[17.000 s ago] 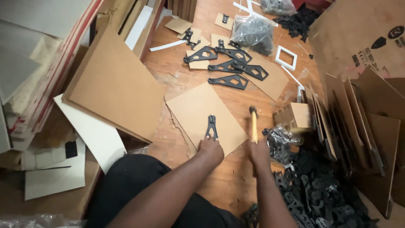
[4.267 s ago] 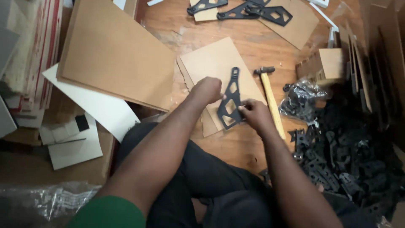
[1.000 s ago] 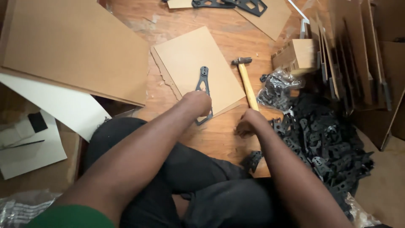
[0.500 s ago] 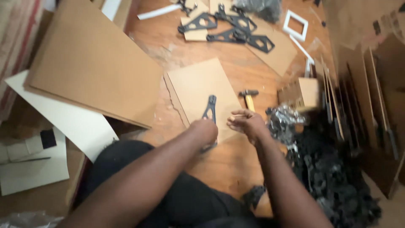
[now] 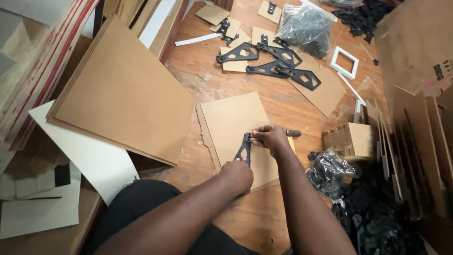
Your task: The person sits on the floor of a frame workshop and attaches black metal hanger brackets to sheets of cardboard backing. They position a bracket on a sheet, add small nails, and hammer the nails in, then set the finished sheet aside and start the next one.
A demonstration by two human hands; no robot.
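A black triangular bracket (image 5: 245, 150) lies on a small brown board (image 5: 231, 118) on the wooden floor. My left hand (image 5: 238, 175) presses down on the bracket's wide near end. My right hand (image 5: 268, 136) pinches something small at the bracket's narrow far tip; what it pinches is hidden by the fingers. The hammer (image 5: 293, 133) lies just behind my right hand, only its dark head showing.
Several finished black brackets (image 5: 273, 66) lie on boards farther up the floor beside a bag of dark parts (image 5: 304, 26). A big brown board (image 5: 122, 89) leans at left. A pile of black parts (image 5: 373, 222) and a small cardboard box (image 5: 351, 140) sit right.
My right hand moved from the floor near the black parts pile up to the bracket's narrow tip. My left hand stays on the bracket's wide end. The camera tilted up.
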